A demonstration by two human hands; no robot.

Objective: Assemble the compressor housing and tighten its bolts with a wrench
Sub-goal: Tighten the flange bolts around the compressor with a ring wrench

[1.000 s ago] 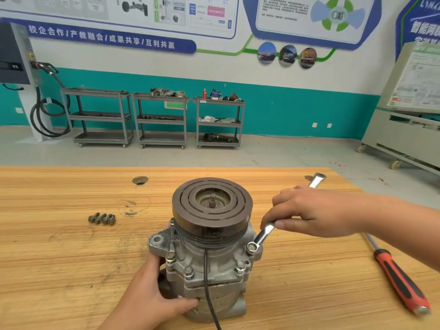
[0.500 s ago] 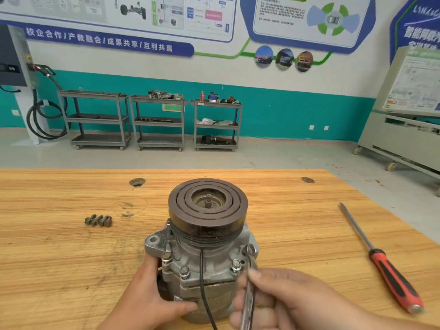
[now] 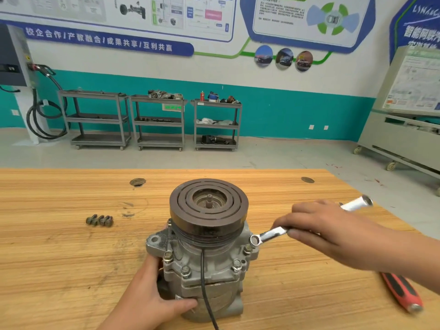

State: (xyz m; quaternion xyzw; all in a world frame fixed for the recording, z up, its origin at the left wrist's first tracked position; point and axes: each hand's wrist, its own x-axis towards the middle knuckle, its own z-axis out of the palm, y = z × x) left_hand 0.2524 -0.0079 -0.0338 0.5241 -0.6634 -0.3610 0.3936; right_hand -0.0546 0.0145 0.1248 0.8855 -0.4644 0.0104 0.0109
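A grey cast-metal compressor housing, topped by a dark round grooved pulley, is seen standing upright near the front edge of a pale wooden workbench. The lower left side of the housing is gripped by the left hand, with the thumb laid across the front of the body and the fingers hidden behind it. A polished silver combination wrench is clasped at mid-shaft by the right hand, with the fingers folded over the handle and the blurred far end left jutting out beyond the knuckles. The ring end of the wrench is held against the right shoulder of the housing, just beside one of the hex flange bolts; whether it is seated on a bolt head cannot be told. Four such bolts are shown around the front of the flange. A thin black cable is draped down the front of the housing from beneath the pulley. A small cluster of loose dark bolts is laid on the bench, well apart to the left. A screwdriver with a red-and-black handle is partly hidden under the right forearm. Three grey metal shelf trolleys are lined along the teal-banded wall behind
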